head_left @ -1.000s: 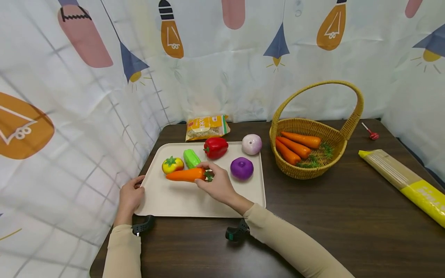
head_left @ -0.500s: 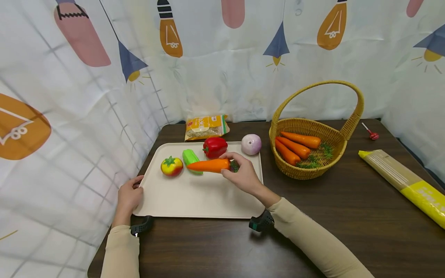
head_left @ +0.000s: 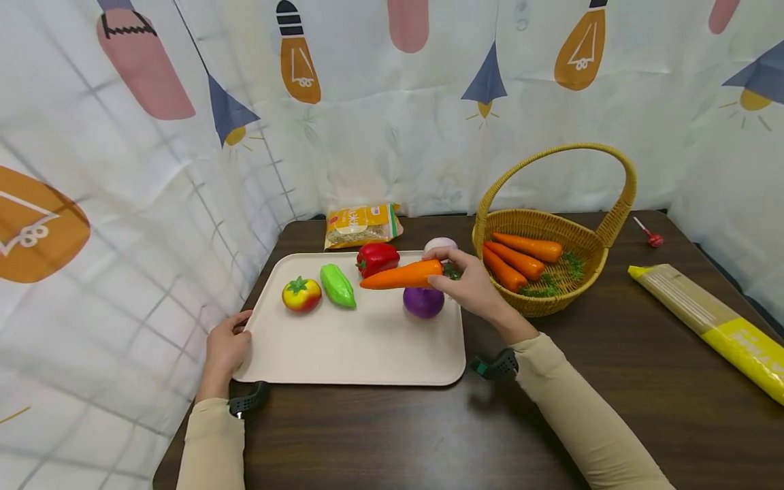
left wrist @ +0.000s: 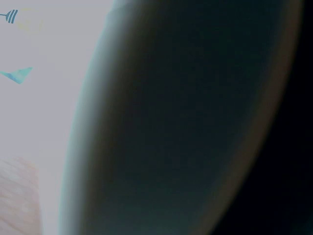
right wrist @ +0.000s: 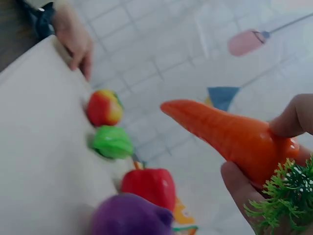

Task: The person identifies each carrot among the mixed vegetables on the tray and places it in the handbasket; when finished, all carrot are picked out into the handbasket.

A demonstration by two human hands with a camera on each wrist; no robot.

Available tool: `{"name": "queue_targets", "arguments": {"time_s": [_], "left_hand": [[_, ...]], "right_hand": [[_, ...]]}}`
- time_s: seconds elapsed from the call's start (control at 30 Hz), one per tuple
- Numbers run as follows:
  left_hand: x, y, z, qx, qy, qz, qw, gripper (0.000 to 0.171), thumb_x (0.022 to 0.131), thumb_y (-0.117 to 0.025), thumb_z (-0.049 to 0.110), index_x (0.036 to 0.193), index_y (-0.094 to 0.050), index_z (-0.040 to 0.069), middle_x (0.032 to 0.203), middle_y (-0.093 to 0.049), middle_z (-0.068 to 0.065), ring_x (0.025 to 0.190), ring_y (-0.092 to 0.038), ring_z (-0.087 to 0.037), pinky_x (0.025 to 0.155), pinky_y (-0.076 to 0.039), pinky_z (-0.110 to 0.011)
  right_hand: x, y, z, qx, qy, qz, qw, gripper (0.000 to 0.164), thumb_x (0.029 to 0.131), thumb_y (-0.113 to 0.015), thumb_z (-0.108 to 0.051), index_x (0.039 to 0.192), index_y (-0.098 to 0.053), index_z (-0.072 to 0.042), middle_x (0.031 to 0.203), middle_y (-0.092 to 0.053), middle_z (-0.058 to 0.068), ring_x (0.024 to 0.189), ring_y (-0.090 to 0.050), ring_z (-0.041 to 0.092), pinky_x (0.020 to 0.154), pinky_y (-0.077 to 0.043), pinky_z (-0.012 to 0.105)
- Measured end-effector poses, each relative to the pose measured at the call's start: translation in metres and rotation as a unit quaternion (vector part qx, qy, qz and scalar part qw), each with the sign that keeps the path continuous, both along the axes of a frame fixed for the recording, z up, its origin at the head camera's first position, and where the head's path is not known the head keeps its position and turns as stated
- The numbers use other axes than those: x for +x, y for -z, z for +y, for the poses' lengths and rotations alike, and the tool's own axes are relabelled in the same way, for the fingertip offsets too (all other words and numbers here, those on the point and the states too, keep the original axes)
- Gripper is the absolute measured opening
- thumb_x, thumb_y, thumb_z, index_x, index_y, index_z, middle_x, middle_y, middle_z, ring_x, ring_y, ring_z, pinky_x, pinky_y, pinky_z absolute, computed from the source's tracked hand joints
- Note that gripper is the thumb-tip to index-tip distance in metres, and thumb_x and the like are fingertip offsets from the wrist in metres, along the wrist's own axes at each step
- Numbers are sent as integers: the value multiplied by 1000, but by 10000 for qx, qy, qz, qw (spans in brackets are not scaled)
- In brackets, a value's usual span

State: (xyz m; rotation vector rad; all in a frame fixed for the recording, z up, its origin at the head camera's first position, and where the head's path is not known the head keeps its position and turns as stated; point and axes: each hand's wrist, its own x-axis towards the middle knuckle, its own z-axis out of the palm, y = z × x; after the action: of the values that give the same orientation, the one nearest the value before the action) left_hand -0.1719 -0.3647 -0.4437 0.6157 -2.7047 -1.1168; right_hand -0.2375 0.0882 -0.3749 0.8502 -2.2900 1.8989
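Observation:
My right hand pinches an orange carrot near its leafy top, holding it over the right part of a cream tray. The right wrist view shows the thumb and fingers around the carrot, its tip pointing away from the green leaves. My left hand grips the tray's left rim. On the tray lie a red-and-yellow tomato, a green vegetable, a red bell pepper, a purple onion and a pale onion, partly hidden by the right hand.
A wicker basket with a tall handle stands right of the tray, with 3 carrots inside. Behind the tray lies a yellow food bag. A noodle pack and a red lollipop are at the right. The left wrist view is mostly blocked.
My right hand has carried the carrot rightward and up, from beside the tomato and green vegetable to over the purple onion. The left hand has stayed at the tray's rim.

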Motion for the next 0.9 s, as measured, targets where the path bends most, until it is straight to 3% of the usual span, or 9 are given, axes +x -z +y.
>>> {"name": "queue_targets", "arguments": {"time_s": [0.2,0.37,0.53,0.9], "left_hand": [[-1,1,1,40,-11,-27,10000,55,85,-43,-2,139,-51,-2,117,-58,-25,100,-52,-31,67,-41,-24],[0,0,1,47,-27,-22,10000,56,84,-43,-2,139,-52,-2,117,-58,-25,100,-52,-30,65,-41,-23],[1,-2,1,-5,-24,10,10000,55,84,-43,-2,138,-52,-3,115,-58,-25,99,-52,-31,66,-41,-24],[0,0,-1,-4,0,-93,10000,55,85,-43,-2,139,-51,-1,117,-58,-24,100,-52,-31,68,-41,-27]], "right_hand": [[-7,-11,32,43,36,26,10000,30,90,-67,-11,119,-62,-2,118,-61,13,105,-54,26,88,-47,27],[-13,-17,54,-95,51,-23,9999,33,92,-66,-12,122,-60,-1,123,-59,13,106,-53,26,86,-48,25],[-17,-21,74,-260,9,-191,9995,34,93,-65,-12,124,-58,1,122,-57,11,102,-55,24,78,-53,25],[-22,-22,116,-248,53,-231,9994,31,95,-61,-11,124,-58,-1,120,-55,8,93,-59,20,75,-54,26]]}}
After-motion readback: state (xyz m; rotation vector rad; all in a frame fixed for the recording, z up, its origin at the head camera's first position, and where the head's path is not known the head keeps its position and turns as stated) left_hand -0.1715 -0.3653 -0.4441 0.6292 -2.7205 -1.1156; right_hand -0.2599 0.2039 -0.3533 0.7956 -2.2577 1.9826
